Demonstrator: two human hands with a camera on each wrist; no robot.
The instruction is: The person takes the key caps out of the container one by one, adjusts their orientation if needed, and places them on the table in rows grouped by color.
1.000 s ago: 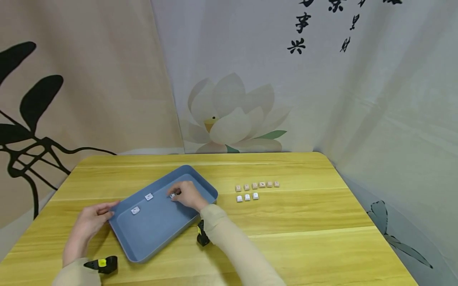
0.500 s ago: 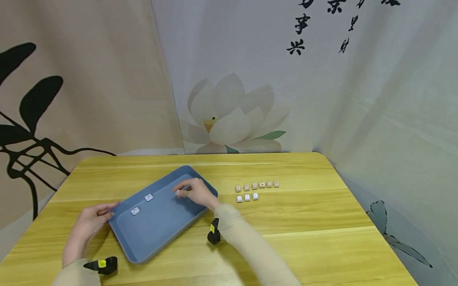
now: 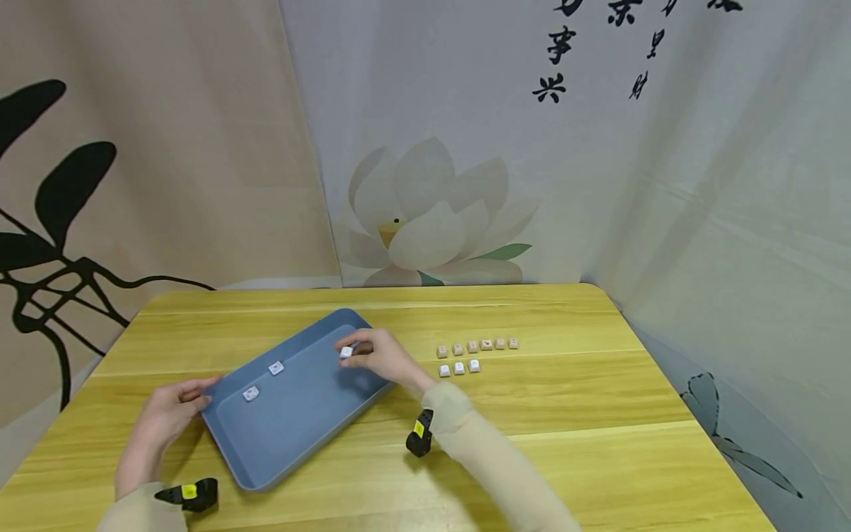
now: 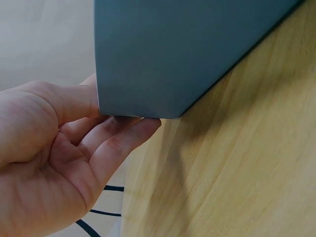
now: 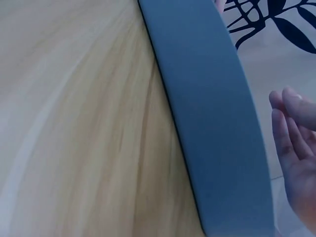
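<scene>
My right hand (image 3: 385, 360) pinches a white keycap (image 3: 346, 352) between thumb and fingertips, held over the right part of the blue tray (image 3: 292, 428). In the right wrist view that hand (image 5: 296, 143) shows beyond the tray wall (image 5: 212, 113), and the keycap is hidden there. Two more white keycaps lie on the tray floor: one keycap (image 3: 276, 367) near the back wall and another keycap (image 3: 250, 393) closer to the left end. My left hand (image 3: 169, 414) grips the tray's left corner; in the left wrist view its thumb and fingers (image 4: 123, 143) lie against the tray corner.
Right of the tray, a back row of several beige keycaps (image 3: 473, 346) stands on the wooden table (image 3: 598, 443). In front of it is a shorter row of three white keycaps (image 3: 459, 368). A printed curtain (image 3: 465, 111) hangs behind the table.
My right hand has lifted the white keycap from the tray floor and carried it to the right. The left hand and the tray have stayed in place.
</scene>
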